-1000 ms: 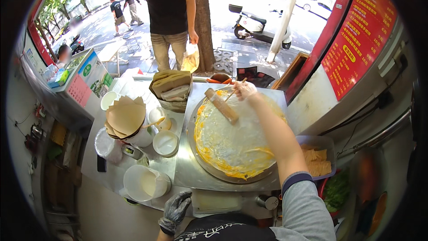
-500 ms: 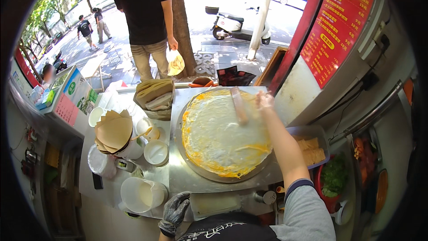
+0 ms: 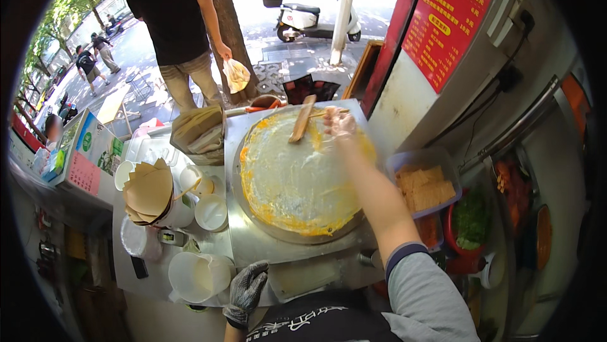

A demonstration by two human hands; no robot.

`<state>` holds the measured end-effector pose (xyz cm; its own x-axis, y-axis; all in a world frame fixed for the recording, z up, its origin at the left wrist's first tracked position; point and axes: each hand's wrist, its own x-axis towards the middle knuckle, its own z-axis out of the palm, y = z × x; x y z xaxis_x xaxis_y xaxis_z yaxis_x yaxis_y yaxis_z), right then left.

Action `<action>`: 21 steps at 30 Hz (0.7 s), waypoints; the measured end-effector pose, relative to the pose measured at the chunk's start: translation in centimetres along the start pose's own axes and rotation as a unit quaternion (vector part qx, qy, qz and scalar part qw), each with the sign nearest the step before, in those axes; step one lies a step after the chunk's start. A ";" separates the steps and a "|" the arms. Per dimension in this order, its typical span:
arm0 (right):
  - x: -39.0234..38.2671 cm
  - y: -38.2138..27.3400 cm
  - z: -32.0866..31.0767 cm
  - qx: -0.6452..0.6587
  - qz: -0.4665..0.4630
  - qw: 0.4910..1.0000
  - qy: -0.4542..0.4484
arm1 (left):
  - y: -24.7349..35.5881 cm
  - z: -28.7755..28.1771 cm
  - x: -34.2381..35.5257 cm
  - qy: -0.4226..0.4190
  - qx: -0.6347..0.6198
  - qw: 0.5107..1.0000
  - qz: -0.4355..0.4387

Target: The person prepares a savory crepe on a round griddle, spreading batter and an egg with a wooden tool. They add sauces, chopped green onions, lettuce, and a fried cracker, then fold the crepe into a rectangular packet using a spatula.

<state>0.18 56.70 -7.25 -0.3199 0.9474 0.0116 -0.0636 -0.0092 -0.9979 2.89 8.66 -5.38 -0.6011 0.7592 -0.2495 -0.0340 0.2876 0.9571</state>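
On griddle point(image 3: 297, 239), pale sheet point(image 3: 291, 177) is spread approx. to rim, yellow streaks point(image 3: 315, 136) appar. left uneven; wooden spreader point(image 3: 303, 119) is pinched by R hand point(image 3: 342, 124), gloved L hand point(image 3: 248, 286) w/ fingers together.

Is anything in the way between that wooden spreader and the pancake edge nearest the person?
Nothing visible is: below the wooden spreader, no object stands on the pancake down to its near edge. The right hand grips the spreader's stick, and the forearm crosses over the right side.
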 end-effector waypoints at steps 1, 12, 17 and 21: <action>-0.3 -0.5 -1.5 -0.034 0.003 0.999 0.031 | -0.1 0.0 0.0 -0.001 -0.020 1.000 0.002; -8.9 -4.8 -11.6 -0.028 0.010 0.993 0.118 | -1.8 -1.3 -0.4 -0.008 -0.070 0.998 -0.004; -5.7 -1.6 -10.6 -0.118 -0.094 0.985 0.084 | -0.5 -0.7 0.1 -0.044 -0.005 0.998 0.052; -10.6 -3.0 -12.7 -0.394 -0.308 0.864 0.057 | 0.9 0.0 -0.4 -0.051 -0.030 0.998 0.036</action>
<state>15.77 50.80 -5.23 -0.3570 0.7212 0.5936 0.4893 0.6857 -0.5389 3.13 8.63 -4.46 -0.5187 0.8333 -0.1911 -0.0432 0.1977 0.9793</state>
